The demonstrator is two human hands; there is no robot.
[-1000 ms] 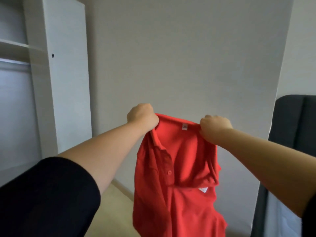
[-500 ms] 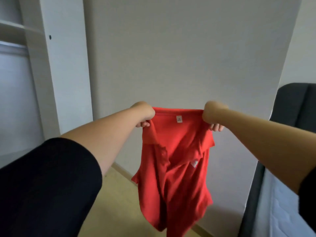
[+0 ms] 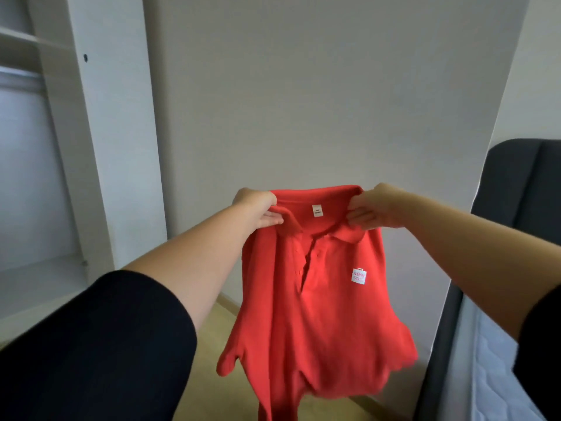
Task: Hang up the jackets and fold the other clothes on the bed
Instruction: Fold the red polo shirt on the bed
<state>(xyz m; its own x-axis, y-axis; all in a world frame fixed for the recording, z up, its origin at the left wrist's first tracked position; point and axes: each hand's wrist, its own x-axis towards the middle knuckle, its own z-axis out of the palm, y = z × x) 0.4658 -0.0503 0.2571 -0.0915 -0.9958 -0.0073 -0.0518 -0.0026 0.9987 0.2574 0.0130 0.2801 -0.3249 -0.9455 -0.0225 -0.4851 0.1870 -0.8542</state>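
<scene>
A red polo shirt [image 3: 315, 314] hangs in the air in front of me, its front side facing me, with a white neck label and a small white chest logo. My left hand [image 3: 258, 208] pinches the left shoulder beside the collar. At the collar's other end, my right hand [image 3: 375, 209] pinches the right shoulder. Both arms are stretched forward, and the shirt's lower part is blurred from swinging. The bed [image 3: 498, 369] shows only as a strip of white mattress at the lower right.
An open white wardrobe [image 3: 100, 147] with shelves stands at the left. A plain grey wall is straight ahead. The bed's dark grey headboard [image 3: 522, 192] rises at the right edge. Wooden floor [image 3: 212, 344] lies below the shirt.
Both hands have drawn the shirt's shoulders apart and lowered it a little. The shirt has spread out and turned so its buttoned front and logo face me.
</scene>
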